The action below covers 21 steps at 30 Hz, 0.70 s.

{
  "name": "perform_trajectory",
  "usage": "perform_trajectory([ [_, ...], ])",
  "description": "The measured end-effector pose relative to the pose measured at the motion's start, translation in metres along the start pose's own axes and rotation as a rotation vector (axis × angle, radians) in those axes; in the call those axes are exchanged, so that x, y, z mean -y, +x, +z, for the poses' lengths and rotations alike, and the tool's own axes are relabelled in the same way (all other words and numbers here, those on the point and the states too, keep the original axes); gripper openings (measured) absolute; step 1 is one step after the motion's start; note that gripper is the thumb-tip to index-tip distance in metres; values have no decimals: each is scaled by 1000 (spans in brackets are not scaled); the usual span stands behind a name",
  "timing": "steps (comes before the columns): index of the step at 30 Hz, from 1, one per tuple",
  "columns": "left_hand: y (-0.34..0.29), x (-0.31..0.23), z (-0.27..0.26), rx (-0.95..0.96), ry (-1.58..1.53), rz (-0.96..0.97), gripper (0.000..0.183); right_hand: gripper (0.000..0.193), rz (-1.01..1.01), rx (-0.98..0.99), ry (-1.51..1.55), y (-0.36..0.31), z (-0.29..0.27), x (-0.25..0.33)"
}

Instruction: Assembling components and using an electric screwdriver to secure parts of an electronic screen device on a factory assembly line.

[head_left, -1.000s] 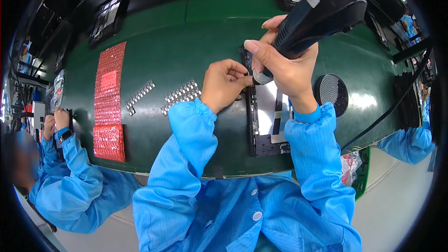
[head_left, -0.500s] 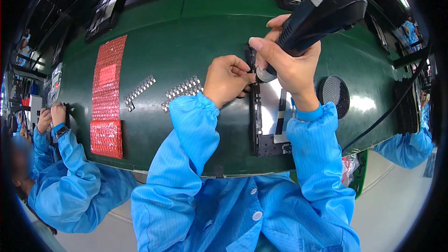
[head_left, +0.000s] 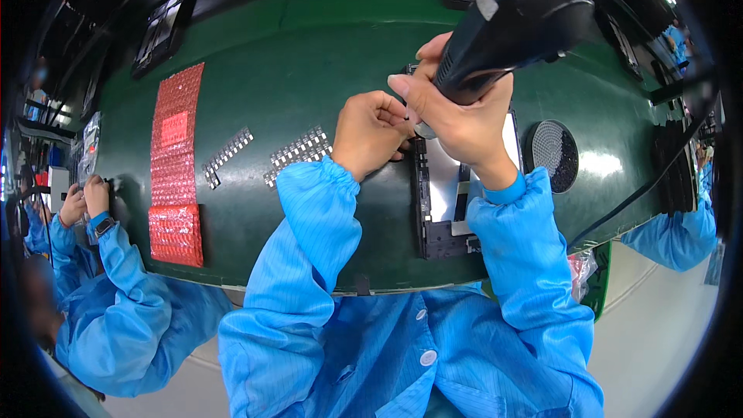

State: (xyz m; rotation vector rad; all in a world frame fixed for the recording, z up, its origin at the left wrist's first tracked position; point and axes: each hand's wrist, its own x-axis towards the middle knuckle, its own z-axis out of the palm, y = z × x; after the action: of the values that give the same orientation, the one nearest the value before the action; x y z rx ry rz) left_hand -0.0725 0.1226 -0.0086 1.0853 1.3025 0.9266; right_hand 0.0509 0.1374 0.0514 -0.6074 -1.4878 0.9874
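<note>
Grips black power screwdriver (head_left: 503, 39) in right hand (head_left: 468, 124), fingers closed round the lower body, thumb stretched up-left. Tilts the screwdriver, body toward upper right, nose down toward the left edge of black-framed silver panel (head_left: 443, 186). Cannot tell about tip contact, hidden behind fingers. Curls left hand (head_left: 368, 135) by the panel's left edge, back of hand up, fingertips drawn narrow just beside the screwdriver nose; cannot tell whether pinching any small part. Bends both arms inward from the lower edge in blue sleeves (head_left: 290, 255), left forearm slanting up-right, right forearm slanting up-left. Has the panel flat on green tabletop (head_left: 325, 46), ahead of the torso and a bit right of centre, partly under the right hand. Also in view: round dish (head_left: 542, 149) with small dark pieces right of the right wrist, strips of small metallic parts (head_left: 298, 153) left of the left hand, red bubble wrap (head_left: 174, 162) farther left.
</note>
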Motion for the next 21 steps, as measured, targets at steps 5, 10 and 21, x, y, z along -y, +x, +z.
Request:
perform_trajectory([
  [5,-8,-3,-3,-7,8,-23,17,31,10,-66,6,0,-7,9],
  [10,-54,4,-55,-294,645,386,31,33,-151,-234,-32,-14,-91,50],
  [21,-82,12,-118,-310,924,233,38,26,-83,-556,-27,-64,-193,45],
])
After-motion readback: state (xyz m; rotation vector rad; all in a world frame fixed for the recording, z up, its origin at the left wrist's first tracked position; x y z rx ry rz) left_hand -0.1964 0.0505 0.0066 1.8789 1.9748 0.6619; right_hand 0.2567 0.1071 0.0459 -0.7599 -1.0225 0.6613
